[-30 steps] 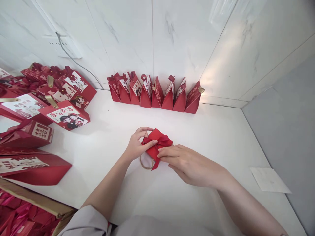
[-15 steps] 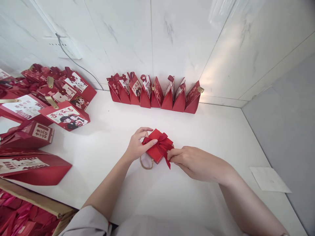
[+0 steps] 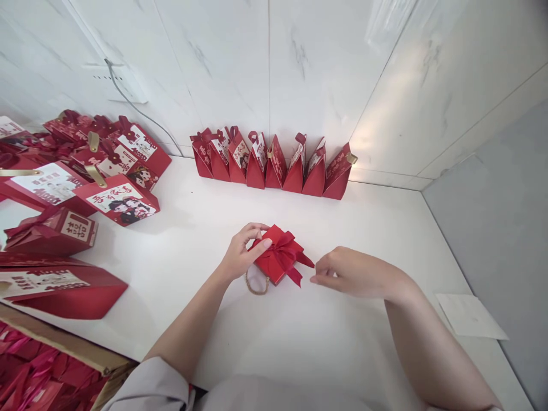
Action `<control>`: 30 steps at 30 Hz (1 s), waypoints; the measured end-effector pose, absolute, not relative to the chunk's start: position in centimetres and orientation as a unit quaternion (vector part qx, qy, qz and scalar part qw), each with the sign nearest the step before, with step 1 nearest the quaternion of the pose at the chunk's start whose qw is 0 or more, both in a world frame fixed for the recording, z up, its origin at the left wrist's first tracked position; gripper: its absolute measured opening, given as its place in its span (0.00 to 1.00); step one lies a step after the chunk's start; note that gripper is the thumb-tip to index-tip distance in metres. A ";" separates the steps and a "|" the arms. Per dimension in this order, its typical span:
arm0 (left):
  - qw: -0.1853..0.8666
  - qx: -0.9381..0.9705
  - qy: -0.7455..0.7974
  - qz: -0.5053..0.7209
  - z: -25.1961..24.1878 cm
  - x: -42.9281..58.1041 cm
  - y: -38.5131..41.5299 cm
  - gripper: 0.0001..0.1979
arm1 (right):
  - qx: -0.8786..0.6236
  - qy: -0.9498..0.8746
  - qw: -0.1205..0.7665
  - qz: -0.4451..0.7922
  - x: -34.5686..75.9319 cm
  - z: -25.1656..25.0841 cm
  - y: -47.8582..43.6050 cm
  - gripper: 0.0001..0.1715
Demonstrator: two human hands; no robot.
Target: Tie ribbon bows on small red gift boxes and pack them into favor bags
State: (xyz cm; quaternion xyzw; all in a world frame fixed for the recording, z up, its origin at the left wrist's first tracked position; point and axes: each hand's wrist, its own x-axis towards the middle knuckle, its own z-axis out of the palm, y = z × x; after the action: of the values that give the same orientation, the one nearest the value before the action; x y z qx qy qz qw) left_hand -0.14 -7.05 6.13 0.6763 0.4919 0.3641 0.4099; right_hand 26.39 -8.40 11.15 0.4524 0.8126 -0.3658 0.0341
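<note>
A small red gift box (image 3: 274, 228) lies on the white table, tied with a dark red ribbon bow (image 3: 283, 250). My left hand (image 3: 242, 251) is closed around the box's left side, thumb on top beside the bow. My right hand (image 3: 349, 274) is off the box to its right, fingers curled, pinching the tip of one ribbon tail (image 3: 305, 260) drawn out straight. The other ribbon tail (image 3: 295, 277) hangs over the box's near edge. A twisted cord handle (image 3: 256, 290) loops out below my left hand.
Several red triangular gift boxes (image 3: 295, 180) stand in a row along the marble-patterned wall. More printed red boxes (image 3: 124, 200) crowd the left side. A carton (image 3: 81, 348) of red boxes sits at the lower left. A white paper (image 3: 471, 315) lies at the right edge.
My right hand has moved right and away from the box. One ribbon tail has swung from hanging down to stretching right. My left hand keeps its hold.
</note>
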 end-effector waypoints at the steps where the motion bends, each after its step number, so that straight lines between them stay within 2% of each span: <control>1: 0.412 0.669 0.495 0.372 6.0 -0.1 -7.1 0.17 | 0.460 0.807 0.033 -0.370 26.7 11.7 -8.2 0.21; 8: 0.425 0.687 0.488 0.332 6.1 -0.1 -7.1 0.14 | 0.505 0.787 0.001 -0.354 27.2 11.9 -7.5 0.19; 11: 0.443 0.674 0.478 0.348 6.2 -0.2 -7.1 0.15 | 0.491 0.783 -0.012 -0.381 26.7 11.2 -7.3 0.23; 15: 0.421 0.660 0.508 0.360 5.9 0.1 -7.2 0.18 | 0.468 0.776 0.014 -0.423 26.1 10.6 -7.0 0.27; 23: 0.369 0.668 0.544 0.348 5.7 0.4 -7.3 0.17 | 0.336 0.801 -0.010 -0.495 24.6 10.4 -7.8 0.16; 27: 0.357 0.672 0.552 0.341 5.9 0.5 -7.4 0.17 | 0.314 0.836 -0.007 -0.450 23.6 10.0 -8.6 0.08; 30: 0.355 0.674 0.554 0.337 6.0 0.5 -7.4 0.17 | 0.326 0.859 -0.004 -0.395 23.5 9.8 -9.1 0.08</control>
State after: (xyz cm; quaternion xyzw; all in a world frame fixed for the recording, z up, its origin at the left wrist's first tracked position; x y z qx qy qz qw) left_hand 0.52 -7.41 6.04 0.6736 0.5540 0.3371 0.3547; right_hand 23.47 -9.12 9.79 0.3260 0.8590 -0.3948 -0.0037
